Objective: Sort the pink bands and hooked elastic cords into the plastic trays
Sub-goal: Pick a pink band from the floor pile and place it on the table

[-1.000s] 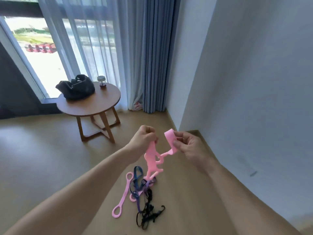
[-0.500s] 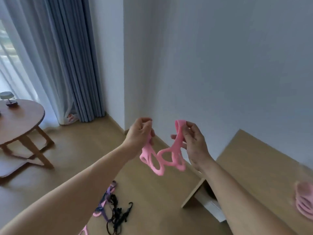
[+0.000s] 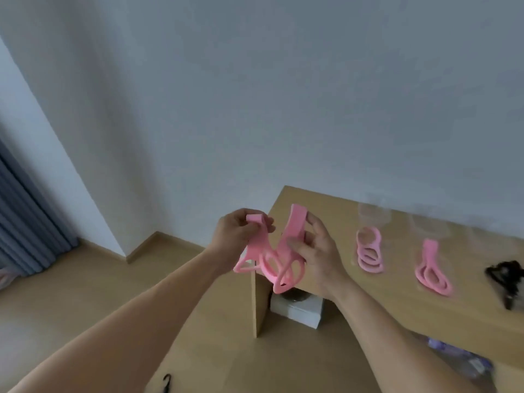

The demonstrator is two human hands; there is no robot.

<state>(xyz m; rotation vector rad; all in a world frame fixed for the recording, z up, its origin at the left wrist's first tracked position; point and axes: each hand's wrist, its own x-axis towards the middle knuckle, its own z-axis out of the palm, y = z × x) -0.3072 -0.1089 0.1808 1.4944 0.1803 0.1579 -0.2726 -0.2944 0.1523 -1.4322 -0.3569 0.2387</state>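
A pink band [image 3: 270, 255] with several looped openings hangs between both hands, in the air over the left end of a wooden table [image 3: 326, 211]. My left hand [image 3: 236, 239] grips one end of it and my right hand [image 3: 316, 251] pinches the other end. On the table lie clear plastic trays, hard to make out. One holds a stack of pink bands [image 3: 369, 252], another a single folded pink band [image 3: 432, 268]. A black tangle of hooked cords [image 3: 507, 279] lies at the right edge.
A white box [image 3: 296, 310] sits under the table beside its side panel. A black hook [image 3: 167, 382] lies on the wooden floor at the bottom edge. Blue curtains [image 3: 25, 222] hang at the left. The grey wall stands right behind the table.
The view has swung right, from the pile of cords on the floor to the table. Both hands carried the pink band along, and it now hangs over the table's left end.
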